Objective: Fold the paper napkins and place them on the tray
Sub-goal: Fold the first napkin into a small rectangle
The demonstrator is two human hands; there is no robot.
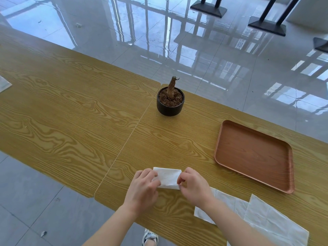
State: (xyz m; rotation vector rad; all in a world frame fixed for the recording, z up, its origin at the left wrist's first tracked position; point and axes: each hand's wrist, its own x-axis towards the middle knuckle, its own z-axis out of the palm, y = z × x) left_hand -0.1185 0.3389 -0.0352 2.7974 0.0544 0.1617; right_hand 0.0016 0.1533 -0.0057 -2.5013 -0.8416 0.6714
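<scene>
A folded white paper napkin (167,177) lies flat on the wooden table near its front edge. My left hand (142,188) pinches its left end and my right hand (194,186) pinches its right end. Two unfolded white napkins (266,217) lie spread out on the table to the right, partly under my right forearm, overlapping each other. A brown rectangular tray (255,155) sits to the upper right of my hands with nothing on it.
A small dark pot (170,105) holding a bare stump in soil stands behind the napkin, mid-table. A seam (131,137) divides two table tops. A white sheet (4,85) shows at the far left edge. Black table bases (267,26) stand on the glossy floor beyond.
</scene>
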